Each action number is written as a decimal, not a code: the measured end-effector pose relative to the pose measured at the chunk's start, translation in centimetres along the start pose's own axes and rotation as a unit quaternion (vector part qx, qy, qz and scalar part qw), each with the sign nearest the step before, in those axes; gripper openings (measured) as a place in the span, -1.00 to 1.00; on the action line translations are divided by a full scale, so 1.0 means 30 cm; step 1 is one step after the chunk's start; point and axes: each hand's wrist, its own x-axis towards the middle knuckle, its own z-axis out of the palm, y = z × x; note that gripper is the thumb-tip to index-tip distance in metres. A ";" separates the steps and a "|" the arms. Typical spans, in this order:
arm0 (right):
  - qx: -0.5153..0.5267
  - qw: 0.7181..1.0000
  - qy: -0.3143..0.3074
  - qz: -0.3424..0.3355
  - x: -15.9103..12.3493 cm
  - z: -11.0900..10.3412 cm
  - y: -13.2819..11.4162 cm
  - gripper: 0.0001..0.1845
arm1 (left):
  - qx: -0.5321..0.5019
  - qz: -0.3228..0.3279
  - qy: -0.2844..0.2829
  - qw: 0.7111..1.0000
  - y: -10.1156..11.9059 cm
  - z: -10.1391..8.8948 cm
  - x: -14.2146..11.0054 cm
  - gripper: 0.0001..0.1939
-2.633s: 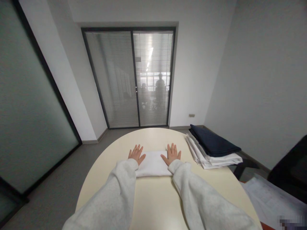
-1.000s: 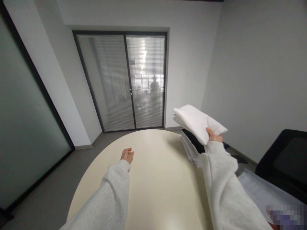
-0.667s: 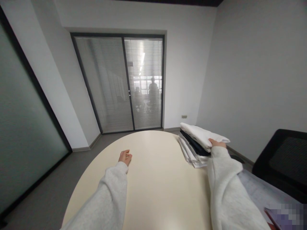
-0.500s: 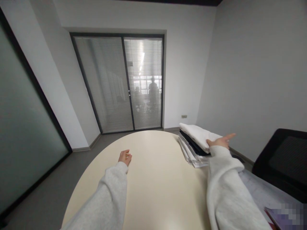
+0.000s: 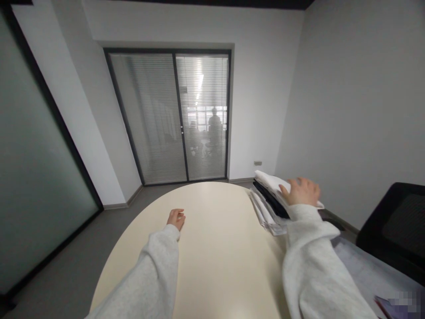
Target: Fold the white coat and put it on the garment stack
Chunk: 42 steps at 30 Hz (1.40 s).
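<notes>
A stack of folded cloths lies at the table's right edge: a white folded cloth (image 5: 270, 180) on top, a black folded cloth (image 5: 269, 198) under it and more white folded cloth (image 5: 262, 212) at the bottom. Over the top white cloth is my right hand (image 5: 301, 192), palm down with fingers spread, partly covering it. Whether it presses on the cloth I cannot tell. My left hand (image 5: 175, 218) rests on the left part of the round table, fingers loosely bent and a little apart, with nothing visible in it.
The pale round table (image 5: 212, 257) fills the middle. At right stand a black chair (image 5: 395, 226) and a greyish-white surface (image 5: 372, 263) bearing a purplish item (image 5: 393, 308), partly blurred out. Glass doors with blinds (image 5: 152, 128) are behind; a person's silhouette (image 5: 215, 126) shows through.
My right hand has turned from pointing sideways past the stack's edge to lying palm down with fingers spread over the top white cloth. My left hand stays in place; the view has shifted slightly.
</notes>
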 end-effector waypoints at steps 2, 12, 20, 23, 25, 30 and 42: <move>0.015 0.996 -0.048 -0.068 -0.007 0.059 -0.030 -0.43 | 0.001 0.006 -0.004 1.000 0.001 -0.001 -0.001 -0.75; -0.014 0.966 -0.225 -0.129 -0.046 0.183 -0.054 -0.27 | -0.015 0.005 -0.007 1.000 -0.013 0.003 0.003 -0.78; 0.013 0.976 -0.191 -0.103 -0.035 0.120 -0.056 -0.25 | 0.039 0.011 -0.021 0.999 0.003 -0.003 0.001 -0.80; 0.020 0.988 -0.092 -0.124 -0.029 0.020 -0.097 -0.27 | 0.090 0.040 -0.023 0.995 0.002 -0.012 0.004 -0.78; 0.052 0.985 0.008 -0.162 -0.034 -0.062 -0.157 -0.28 | 0.139 0.073 -0.022 0.987 0.006 -0.019 0.007 -0.75; 0.154 0.937 0.055 -0.308 -0.148 -0.106 -0.378 -0.33 | 0.336 0.119 -0.038 0.934 0.046 -0.031 0.001 -0.64; 0.124 0.869 -0.289 -0.382 -0.462 0.284 -0.497 -0.16 | 0.512 0.040 -0.194 0.836 0.104 -0.009 -0.043 -0.33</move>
